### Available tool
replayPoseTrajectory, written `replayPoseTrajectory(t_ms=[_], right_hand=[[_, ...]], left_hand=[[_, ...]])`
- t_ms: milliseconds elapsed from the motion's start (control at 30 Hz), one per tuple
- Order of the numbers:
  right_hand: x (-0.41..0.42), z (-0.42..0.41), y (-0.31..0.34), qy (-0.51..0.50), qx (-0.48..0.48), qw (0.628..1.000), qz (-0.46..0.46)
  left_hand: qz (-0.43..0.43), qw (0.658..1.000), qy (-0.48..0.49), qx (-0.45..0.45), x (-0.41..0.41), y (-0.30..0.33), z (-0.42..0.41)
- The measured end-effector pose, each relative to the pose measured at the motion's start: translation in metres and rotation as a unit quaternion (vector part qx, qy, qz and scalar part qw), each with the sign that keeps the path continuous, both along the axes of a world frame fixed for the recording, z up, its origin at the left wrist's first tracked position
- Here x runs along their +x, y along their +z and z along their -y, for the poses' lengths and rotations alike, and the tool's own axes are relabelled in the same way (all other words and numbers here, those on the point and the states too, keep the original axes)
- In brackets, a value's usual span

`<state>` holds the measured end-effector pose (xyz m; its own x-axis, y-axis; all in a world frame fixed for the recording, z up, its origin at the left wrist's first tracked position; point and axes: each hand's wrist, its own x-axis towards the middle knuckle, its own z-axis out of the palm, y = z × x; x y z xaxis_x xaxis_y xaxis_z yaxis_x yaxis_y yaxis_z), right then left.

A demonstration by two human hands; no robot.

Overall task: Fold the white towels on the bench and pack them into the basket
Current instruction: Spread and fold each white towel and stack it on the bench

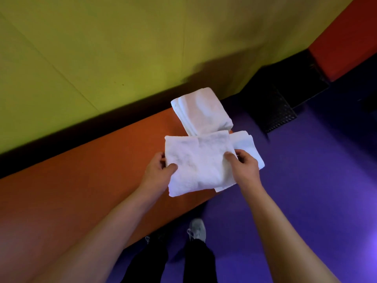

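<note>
Three white towels are seen at the right end of the orange table [81, 180], which runs along a yellow-green wall [102, 48] above a purple floor [306, 180]. A dark mesh basket [271, 107] is set on the floor just beyond the table's end. A folded towel [202, 111] lies on the table at its far corner. The held towel [195, 162] is carried above the table's near edge, partly covering another towel [247, 144] behind it. It is pinched at its left edge by the left hand [159, 170] and at its right side by the right hand [243, 167], thumbs on top. The cloth is judged soft, light and limp, likely to sag or unfold; a grip on both folded edges, or support from beneath, is advised.
</note>
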<state>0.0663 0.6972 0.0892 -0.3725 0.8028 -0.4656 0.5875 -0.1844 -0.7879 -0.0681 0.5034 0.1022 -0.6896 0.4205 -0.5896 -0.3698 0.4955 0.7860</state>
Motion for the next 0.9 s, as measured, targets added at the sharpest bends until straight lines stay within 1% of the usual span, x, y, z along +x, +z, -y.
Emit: replayPoseTrajectory(t_ms=[233, 333, 467, 567, 667, 833, 867, 900], right_hand=[[0.019, -0.071, -0.015, 0.028, 0.037, 0.998, 0.034], [0.035, -0.098, -0.02, 0.044, 0.054, 0.996, 0.054], [0.049, -0.124, -0.042, 0.071, 0.068, 0.991, 0.09], [0.052, -0.131, -0.061, 0.095, 0.065, 0.986, 0.117], [0.051, -0.134, -0.067, 0.101, 0.062, 0.989, 0.084], [0.033, -0.143, -0.044, 0.066, 0.073, 0.995, -0.02], [0.023, -0.147, -0.038, 0.074, 0.075, 0.994, -0.035], [0.011, -0.153, -0.032, 0.094, 0.076, 0.992, -0.046]], left_hand=[[0.0, 1.0, -0.02, 0.001, 0.035, -0.025, -0.065], [0.004, 1.0, -0.01, 0.005, 0.06, -0.04, -0.086], [0.035, 0.999, 0.015, 0.013, 0.082, -0.06, -0.106], [0.045, 0.998, 0.036, -0.004, 0.09, -0.077, -0.112], [0.023, 0.998, 0.053, -0.017, 0.091, -0.082, -0.114], [-0.037, 0.997, 0.062, -0.003, 0.068, -0.059, -0.118], [-0.037, 0.997, 0.07, 0.005, 0.059, -0.055, -0.119], [-0.014, 0.996, 0.084, 0.02, 0.049, -0.049, -0.121]])
